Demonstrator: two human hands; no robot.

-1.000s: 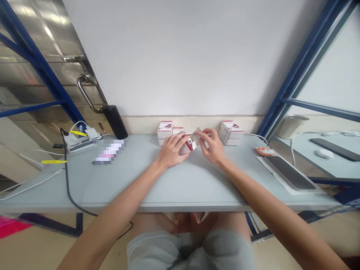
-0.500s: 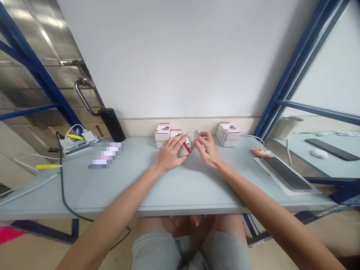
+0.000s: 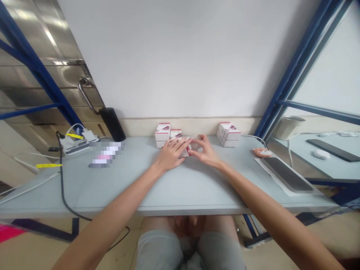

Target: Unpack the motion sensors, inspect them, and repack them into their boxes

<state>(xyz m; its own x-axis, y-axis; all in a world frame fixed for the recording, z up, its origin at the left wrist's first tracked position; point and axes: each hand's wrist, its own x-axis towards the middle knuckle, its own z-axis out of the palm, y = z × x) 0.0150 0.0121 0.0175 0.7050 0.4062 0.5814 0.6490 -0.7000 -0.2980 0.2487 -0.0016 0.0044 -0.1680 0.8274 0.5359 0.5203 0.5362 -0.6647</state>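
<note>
Two bare hands meet over one small box on the near-middle of the table (image 3: 146,189). Compared with half a second ago, the right hand (image 3: 208,152) has moved left, closing the gap to the left hand (image 3: 169,155); the small box (image 3: 184,153), then tilted with its red-edged end showing, is now mostly hidden between them. The left hand lies over its left part, fingers extended and thumb on the near side, holding it. The right hand is curled at its right end, thumb and forefinger bent toward each other; whether they pinch a flap I cannot tell.

Counted beyond the hands: on the far left of the small box, a left stack (image 3: 162,132) of two boxes, with one lower box (image 3: 176,132) just to its right; on the far right, a right stack (image 3: 230,135), at least two high, its full count unclear. One black cylinder (image 3: 112,123), one power strip (image 3: 81,144) and two yellow tags (image 3: 49,165) are to the left; one orange item (image 3: 262,152) and one dark slab (image 3: 287,174) to the right.

Both stacks carry red edging and dark-red graphics; their fine print is too small to read.
</note>
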